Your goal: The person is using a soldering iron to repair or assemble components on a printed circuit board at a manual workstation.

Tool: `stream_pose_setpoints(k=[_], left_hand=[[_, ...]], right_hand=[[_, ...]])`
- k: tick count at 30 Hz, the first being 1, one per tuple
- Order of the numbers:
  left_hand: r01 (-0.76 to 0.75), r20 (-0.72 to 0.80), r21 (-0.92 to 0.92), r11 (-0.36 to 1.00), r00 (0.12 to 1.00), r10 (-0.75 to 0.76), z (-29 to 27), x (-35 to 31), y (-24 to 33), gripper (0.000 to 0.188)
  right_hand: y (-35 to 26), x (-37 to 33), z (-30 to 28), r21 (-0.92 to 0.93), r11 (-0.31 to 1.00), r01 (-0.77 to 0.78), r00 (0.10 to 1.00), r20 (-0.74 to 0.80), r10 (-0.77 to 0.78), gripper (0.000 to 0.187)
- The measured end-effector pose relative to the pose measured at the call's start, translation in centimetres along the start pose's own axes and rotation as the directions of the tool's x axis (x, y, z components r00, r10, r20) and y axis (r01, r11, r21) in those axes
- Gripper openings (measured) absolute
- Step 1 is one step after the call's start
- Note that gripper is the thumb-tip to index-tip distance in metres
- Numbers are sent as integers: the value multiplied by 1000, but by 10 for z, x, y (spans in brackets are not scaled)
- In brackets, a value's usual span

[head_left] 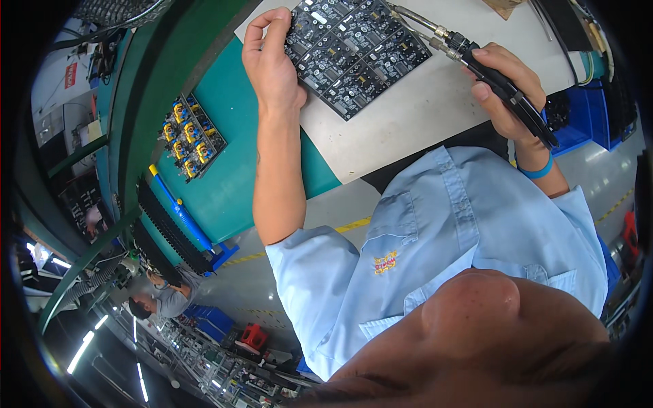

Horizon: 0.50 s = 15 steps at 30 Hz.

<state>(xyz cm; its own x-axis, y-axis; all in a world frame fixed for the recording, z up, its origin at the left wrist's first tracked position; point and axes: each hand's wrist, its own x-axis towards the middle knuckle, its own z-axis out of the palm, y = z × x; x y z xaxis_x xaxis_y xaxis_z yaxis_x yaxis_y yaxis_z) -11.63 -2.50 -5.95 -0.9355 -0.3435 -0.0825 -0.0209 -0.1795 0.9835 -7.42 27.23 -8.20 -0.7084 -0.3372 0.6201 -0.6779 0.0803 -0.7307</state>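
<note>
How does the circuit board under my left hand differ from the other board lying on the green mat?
The circuit board under the left hand looks bigger than the board on the green mat. The held one lies on a pale sheet and is mostly dark with small grey parts; the other carries yellow and blue parts. The left hand grips one at its edge, while nothing touches the other. Both are dark panels split into repeating sections.

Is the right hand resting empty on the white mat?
No, the right hand grips a black pen-like tool with a metal tip, pointed at the dark circuit board panel that the left hand holds.
</note>
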Motion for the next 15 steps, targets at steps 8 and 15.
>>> stream_pose_setpoints(k=[8,15], left_hand=[[22,-34,9,1000,999,-21,1,4,-6,19],[54,-62,-77,996,996,-59,3,11,-10,9]], right_hand=[[-1,0,0,-6,1000,-22,1000,2,22,39],[-3,0,0,-36,998,-52,999,5,52,39]])
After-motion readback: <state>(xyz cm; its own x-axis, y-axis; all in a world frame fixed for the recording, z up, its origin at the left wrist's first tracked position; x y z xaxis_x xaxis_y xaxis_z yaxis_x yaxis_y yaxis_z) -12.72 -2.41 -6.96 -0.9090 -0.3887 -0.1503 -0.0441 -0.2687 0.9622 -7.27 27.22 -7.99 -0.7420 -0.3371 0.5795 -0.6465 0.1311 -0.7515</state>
